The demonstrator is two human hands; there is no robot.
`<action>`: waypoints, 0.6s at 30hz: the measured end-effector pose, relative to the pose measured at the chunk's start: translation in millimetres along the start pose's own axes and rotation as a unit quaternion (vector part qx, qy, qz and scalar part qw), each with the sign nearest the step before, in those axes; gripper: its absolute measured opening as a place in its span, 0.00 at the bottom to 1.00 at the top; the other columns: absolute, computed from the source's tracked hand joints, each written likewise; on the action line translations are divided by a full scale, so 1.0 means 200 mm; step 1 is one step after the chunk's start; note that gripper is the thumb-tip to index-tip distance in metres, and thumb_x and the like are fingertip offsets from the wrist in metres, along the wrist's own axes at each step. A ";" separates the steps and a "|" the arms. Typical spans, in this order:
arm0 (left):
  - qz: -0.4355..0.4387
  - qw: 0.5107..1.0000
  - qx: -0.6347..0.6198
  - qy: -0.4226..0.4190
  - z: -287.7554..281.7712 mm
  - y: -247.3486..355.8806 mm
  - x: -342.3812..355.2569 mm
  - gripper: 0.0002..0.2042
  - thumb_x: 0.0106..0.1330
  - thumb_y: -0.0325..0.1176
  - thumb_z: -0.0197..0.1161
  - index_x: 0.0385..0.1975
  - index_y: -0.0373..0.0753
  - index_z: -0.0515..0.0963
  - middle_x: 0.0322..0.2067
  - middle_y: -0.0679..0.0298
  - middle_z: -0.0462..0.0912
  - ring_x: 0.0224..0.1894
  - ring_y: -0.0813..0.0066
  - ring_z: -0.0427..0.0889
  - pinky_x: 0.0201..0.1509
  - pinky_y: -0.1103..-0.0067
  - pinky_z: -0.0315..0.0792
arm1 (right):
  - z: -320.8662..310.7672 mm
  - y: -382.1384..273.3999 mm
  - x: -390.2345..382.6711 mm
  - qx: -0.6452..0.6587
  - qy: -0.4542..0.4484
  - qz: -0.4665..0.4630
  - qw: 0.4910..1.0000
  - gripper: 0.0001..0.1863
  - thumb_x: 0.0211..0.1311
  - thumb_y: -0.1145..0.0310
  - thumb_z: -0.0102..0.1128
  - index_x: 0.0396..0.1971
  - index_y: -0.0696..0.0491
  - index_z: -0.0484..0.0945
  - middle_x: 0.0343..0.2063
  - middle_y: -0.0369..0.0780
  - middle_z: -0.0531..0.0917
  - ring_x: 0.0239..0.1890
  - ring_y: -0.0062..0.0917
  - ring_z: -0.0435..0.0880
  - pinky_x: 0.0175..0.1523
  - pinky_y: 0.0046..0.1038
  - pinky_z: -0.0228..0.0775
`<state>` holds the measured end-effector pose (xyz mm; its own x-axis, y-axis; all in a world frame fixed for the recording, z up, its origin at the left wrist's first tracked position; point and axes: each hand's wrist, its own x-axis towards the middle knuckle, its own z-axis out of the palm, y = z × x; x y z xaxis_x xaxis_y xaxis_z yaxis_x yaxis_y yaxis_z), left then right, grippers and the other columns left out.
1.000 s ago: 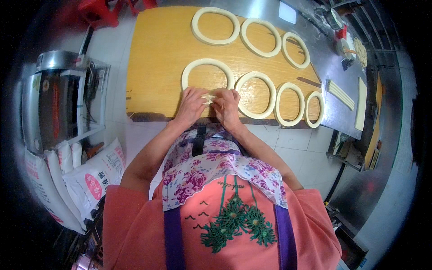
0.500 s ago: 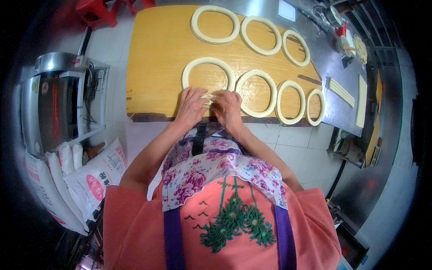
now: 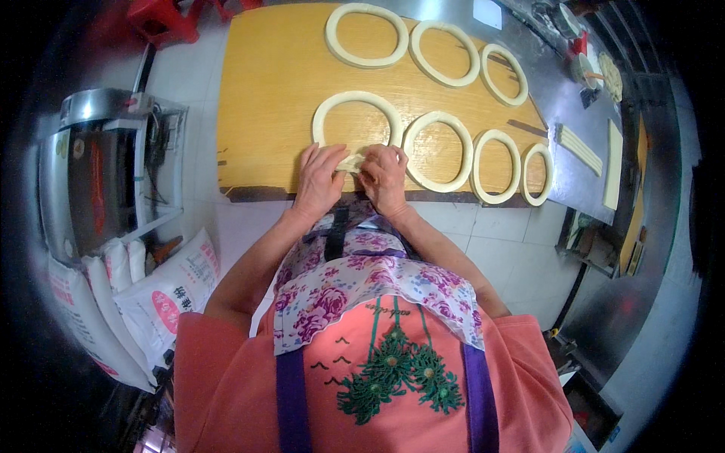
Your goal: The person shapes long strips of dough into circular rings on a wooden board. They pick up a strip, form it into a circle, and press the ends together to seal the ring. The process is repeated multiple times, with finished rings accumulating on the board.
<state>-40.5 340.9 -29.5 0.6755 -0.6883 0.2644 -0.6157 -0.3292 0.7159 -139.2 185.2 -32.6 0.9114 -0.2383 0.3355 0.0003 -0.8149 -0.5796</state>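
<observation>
Both my hands grip the near side of a pale dough ring [image 3: 356, 97] at the front edge of the wooden board [image 3: 264, 98]. My left hand [image 3: 320, 180] pinches its left part, and my right hand [image 3: 384, 175] pinches the right part close by. Between my fingertips the dough looks uneven, and my fingers partly hide it. Just right of my right hand lies another dough ring [image 3: 438, 185]. Two smaller-looking rings continue that front row. A back row of three rings includes a large dough ring [image 3: 366, 62] straight beyond my hands.
Dough strips [image 3: 580, 151] lie on the metal table [image 3: 570, 192] at the right, with bowls and a pan farther back. On the left stand a metal machine [image 3: 94, 181] and stacked white sacks [image 3: 177, 291]. A red stool [image 3: 162, 23] is at the far left.
My hands stay on the same ring, its pinched section now showing more between my fingertips. The whole view has shifted slightly, so the board and rings appear a little higher and farther right.
</observation>
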 end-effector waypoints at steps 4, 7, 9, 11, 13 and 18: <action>-0.005 1.000 -0.024 -0.017 0.01 -0.01 0.01 0.21 0.54 0.22 0.62 0.51 0.34 0.77 0.50 0.52 0.80 0.56 0.55 0.76 0.71 0.59 0.56 | -0.01 0.00 -0.01 -0.006 -0.024 0.012 1.000 0.11 0.43 0.74 0.71 0.30 0.53 0.83 0.46 0.41 0.79 0.55 0.34 0.76 0.65 0.46 0.54; -0.006 0.998 -0.033 -0.046 0.01 -0.01 0.02 0.24 0.54 0.20 0.58 0.55 0.33 0.74 0.51 0.50 0.80 0.57 0.54 0.76 0.73 0.58 0.54 | -0.06 -0.03 -0.01 -0.024 -0.077 0.037 0.996 0.11 0.46 0.71 0.72 0.32 0.53 0.84 0.48 0.40 0.79 0.59 0.35 0.74 0.67 0.48 0.51; -0.008 0.997 -0.038 -0.073 0.01 -0.01 0.04 0.27 0.54 0.19 0.56 0.59 0.34 0.71 0.51 0.49 0.80 0.57 0.53 0.76 0.73 0.58 0.52 | -0.05 -0.01 -0.02 -0.026 -0.068 0.034 0.997 0.10 0.47 0.69 0.72 0.31 0.53 0.85 0.49 0.40 0.79 0.60 0.35 0.72 0.68 0.49 0.49; -0.010 0.994 -0.046 -0.103 0.02 -0.02 0.05 0.29 0.54 0.18 0.53 0.61 0.34 0.68 0.52 0.49 0.80 0.58 0.52 0.76 0.74 0.57 0.52 | -0.05 0.01 -0.03 -0.028 -0.064 0.034 0.997 0.09 0.47 0.69 0.72 0.30 0.52 0.86 0.49 0.40 0.79 0.61 0.35 0.72 0.68 0.49 0.49; -0.011 0.992 -0.066 -0.105 0.03 -0.02 0.06 0.31 0.53 0.17 0.52 0.63 0.34 0.67 0.53 0.50 0.80 0.59 0.52 0.75 0.74 0.57 0.52 | -0.04 0.01 -0.03 -0.030 -0.066 0.034 0.997 0.07 0.48 0.69 0.72 0.28 0.52 0.86 0.49 0.40 0.79 0.61 0.35 0.73 0.68 0.50 0.49; -0.035 0.985 -0.083 -0.146 0.02 -0.02 0.08 0.32 0.54 0.17 0.51 0.64 0.35 0.66 0.55 0.52 0.80 0.61 0.53 0.73 0.74 0.57 0.52 | -0.04 0.00 -0.02 -0.043 -0.053 0.026 0.997 0.07 0.46 0.69 0.72 0.28 0.51 0.86 0.49 0.40 0.79 0.59 0.36 0.74 0.67 0.50 0.51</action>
<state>-28.5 328.0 -31.7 0.5536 -0.8322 0.0308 -0.4810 -0.2893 0.8276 -146.3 182.5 -28.0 0.9476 -0.2279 0.2240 -0.0793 -0.8467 -0.5261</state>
